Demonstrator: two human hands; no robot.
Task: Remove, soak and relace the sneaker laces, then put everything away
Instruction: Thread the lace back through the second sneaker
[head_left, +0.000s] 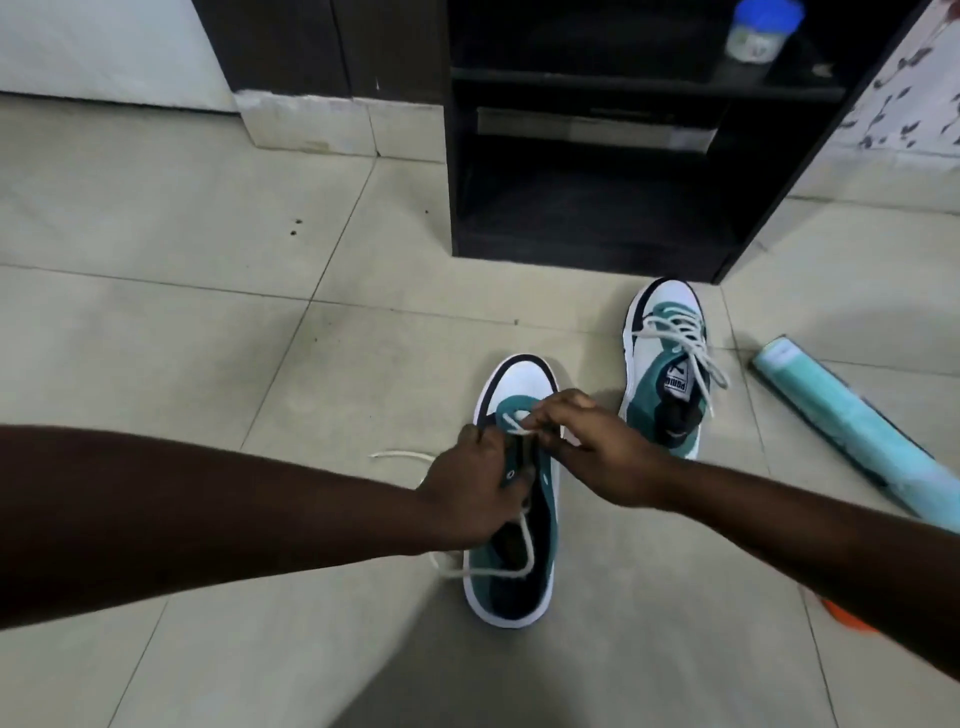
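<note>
Here, the left hand (470, 493) grips the green-and-white suede sneaker (514, 499) while the right hand (587, 441) pinches its white woven lace (511, 418). At one o'clock stands the laced matching sneaker (667, 364); a blue-lidded plastic jar (761, 31), contents unclear, sits in the black shelf unit (597, 171).

dim, flat indoor light, greenish-grey cast over the tiled floor (182, 338). no hard glare; faint sheen on tiles at upper left. soft broad shadow spreads from bottom centre of the frame, another blurred one at right beside the rolled teal mat (852, 431). dark shelf unit (597, 171) at top centre loses detail in black. wide-angle bend: tile lines curve near edges. jar (761, 31) at top right smeared, out of focus; overall soft, compressed.
</note>
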